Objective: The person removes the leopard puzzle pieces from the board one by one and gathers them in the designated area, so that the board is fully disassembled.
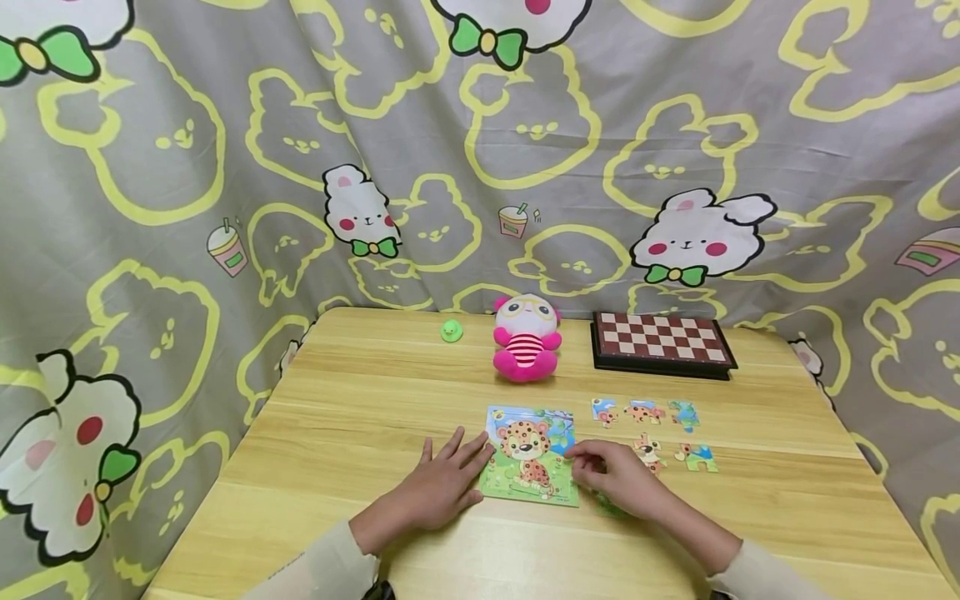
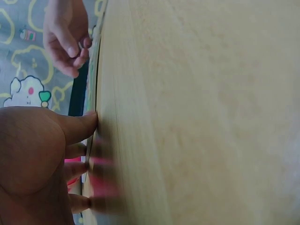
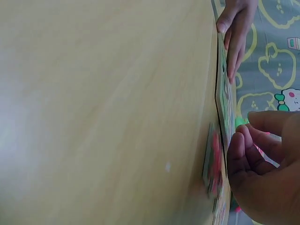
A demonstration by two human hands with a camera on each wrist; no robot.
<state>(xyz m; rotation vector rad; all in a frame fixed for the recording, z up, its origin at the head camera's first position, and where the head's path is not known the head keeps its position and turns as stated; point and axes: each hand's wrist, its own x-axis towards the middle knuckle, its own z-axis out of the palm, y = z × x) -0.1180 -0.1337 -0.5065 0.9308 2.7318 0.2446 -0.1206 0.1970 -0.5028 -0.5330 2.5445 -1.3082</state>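
A square jigsaw puzzle [image 1: 528, 454] with a cartoon leopard cub lies flat on the wooden table. Beside its left edge rests my left hand [image 1: 442, 482], palm down with fingers spread, fingertips touching that edge. My right hand [image 1: 618, 477] hovers by the right edge, its fingers loosely bent; nothing shows between thumb and fingers in the right wrist view. Partly hidden under this hand is a green puzzle piece [image 1: 611, 505]. Several loose pieces lie to the right, among them a leopard-face piece [image 1: 648, 450] and a blue-green piece [image 1: 701, 457].
Toward the back of the table sit a green toy duck [image 1: 451, 331], a pink plush toy [image 1: 527, 342] with a striped belly, and a checkered board-game box [image 1: 662, 343]. A patterned grey curtain [image 1: 420, 125] hangs behind and around the table [image 1: 337, 400].
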